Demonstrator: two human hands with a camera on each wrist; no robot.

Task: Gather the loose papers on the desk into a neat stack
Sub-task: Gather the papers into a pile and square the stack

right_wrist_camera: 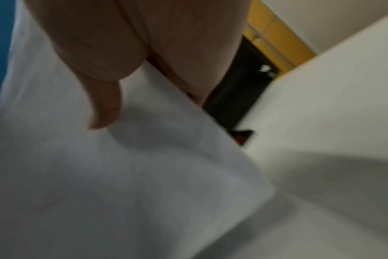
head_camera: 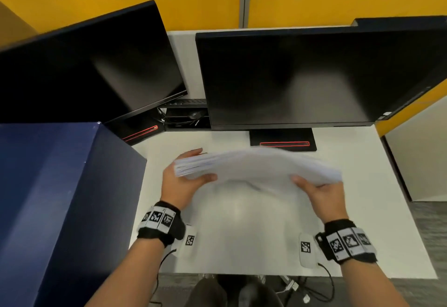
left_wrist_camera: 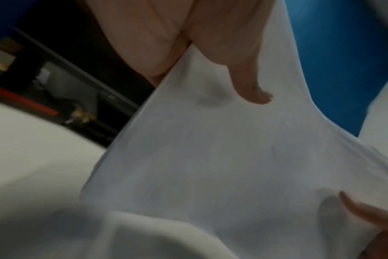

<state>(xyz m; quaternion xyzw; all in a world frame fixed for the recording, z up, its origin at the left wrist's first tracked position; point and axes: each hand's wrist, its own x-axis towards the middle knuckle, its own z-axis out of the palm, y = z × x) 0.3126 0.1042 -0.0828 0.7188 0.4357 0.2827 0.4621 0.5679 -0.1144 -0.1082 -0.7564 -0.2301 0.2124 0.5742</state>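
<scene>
A bundle of white papers (head_camera: 256, 166) hangs above the white desk (head_camera: 362, 185), tilted and blurred by motion. My left hand (head_camera: 183, 176) grips its left end, thumb on the near face and fingers behind. My right hand (head_camera: 321, 190) grips the right end the same way. In the left wrist view the papers (left_wrist_camera: 210, 157) fill the middle, with my left thumb (left_wrist_camera: 250, 87) pressed on them and a right fingertip (left_wrist_camera: 366, 210) low at the right. The right wrist view shows my right thumb (right_wrist_camera: 104, 108) on the papers (right_wrist_camera: 122, 175). The sheet edges at the left end look slightly uneven.
Two dark monitors (head_camera: 314, 76) (head_camera: 84, 69) stand at the back of the desk, their bases with red stripes (head_camera: 283, 143). A large blue box (head_camera: 60, 197) borders the desk on the left. Yellow partition walls rise behind. Cables hang under the front edge.
</scene>
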